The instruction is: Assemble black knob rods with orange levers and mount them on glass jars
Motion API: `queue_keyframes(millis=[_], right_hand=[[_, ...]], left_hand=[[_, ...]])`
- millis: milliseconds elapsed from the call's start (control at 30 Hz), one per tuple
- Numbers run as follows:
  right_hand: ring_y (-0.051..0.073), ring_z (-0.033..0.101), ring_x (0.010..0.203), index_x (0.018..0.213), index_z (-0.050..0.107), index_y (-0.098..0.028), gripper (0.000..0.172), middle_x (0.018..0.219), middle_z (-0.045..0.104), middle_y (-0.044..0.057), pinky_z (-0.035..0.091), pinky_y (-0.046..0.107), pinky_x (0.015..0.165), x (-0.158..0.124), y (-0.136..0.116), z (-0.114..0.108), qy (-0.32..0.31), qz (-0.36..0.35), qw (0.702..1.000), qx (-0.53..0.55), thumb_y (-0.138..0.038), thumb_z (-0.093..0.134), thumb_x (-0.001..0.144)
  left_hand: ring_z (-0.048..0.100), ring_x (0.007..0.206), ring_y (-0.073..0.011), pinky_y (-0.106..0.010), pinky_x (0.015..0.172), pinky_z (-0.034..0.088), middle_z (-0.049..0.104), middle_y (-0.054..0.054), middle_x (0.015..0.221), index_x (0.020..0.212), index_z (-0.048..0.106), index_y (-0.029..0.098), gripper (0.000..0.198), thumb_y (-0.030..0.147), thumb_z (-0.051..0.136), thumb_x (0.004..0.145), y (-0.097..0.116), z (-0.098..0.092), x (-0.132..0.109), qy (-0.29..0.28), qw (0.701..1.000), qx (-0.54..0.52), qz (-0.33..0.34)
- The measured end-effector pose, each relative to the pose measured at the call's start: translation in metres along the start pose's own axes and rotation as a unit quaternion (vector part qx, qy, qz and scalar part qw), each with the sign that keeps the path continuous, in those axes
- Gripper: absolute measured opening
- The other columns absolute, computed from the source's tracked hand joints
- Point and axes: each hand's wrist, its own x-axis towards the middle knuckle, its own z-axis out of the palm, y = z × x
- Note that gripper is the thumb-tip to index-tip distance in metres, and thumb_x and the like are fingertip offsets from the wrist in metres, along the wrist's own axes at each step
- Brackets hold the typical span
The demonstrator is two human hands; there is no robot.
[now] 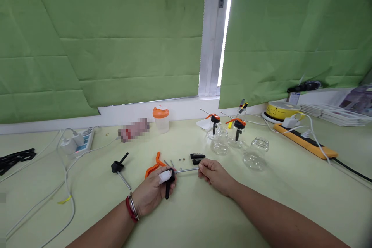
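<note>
My left hand (158,186), a white wrap on its thumb, is closed around a black plastic cap (167,190) with a stem pointing down. A thin metal tube (186,170) runs sideways from the cap, and the fingertips of my right hand (213,176) pinch its far end. Just beyond my left hand lie orange plastic levers (151,170). Near them are short metal pins (172,163) and a few tiny parts (183,159). Black pieces with springs (197,156) rest behind my right hand. Another black cap with a metal tube (117,167) lies to the left.
Glass jars (255,154) stand at right, near two assembled orange-and-black tops (240,124) on glass. An orange-lidded cup (161,119) is at the back. Power strips lie left (86,143) and right (308,143), with white cables (68,186) across the left side.
</note>
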Motion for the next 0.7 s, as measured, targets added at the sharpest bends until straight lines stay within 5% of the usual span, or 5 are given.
queue_keyframes(millis=[200,700], right_hand=[[0.009,0.037,0.050,0.071,0.054,-0.018,0.022,0.067,0.057,0.000,0.031,0.022,0.049,0.0005,0.0033,-0.0009,0.020,-0.034,0.998,-0.053,-0.036,0.047,0.082],[0.008,0.036,0.050,0.076,0.057,-0.018,0.010,0.061,0.047,-0.004,0.029,0.023,0.048,0.0020,-0.0005,-0.0002,0.041,-0.043,0.998,0.011,-0.027,0.058,0.072]], left_hand=[[0.054,0.062,-0.0111,-0.022,0.053,0.040,0.056,-0.002,0.075,0.091,0.057,0.016,0.016,0.026,0.061,0.078,-0.0008,-0.0010,0.0008,-0.004,1.000,0.000,0.007],[0.053,0.063,-0.0108,-0.022,0.055,0.040,0.054,-0.002,0.076,0.091,0.055,0.016,0.013,0.024,0.057,0.081,-0.0004,-0.0020,0.0012,-0.002,1.000,0.013,0.003]])
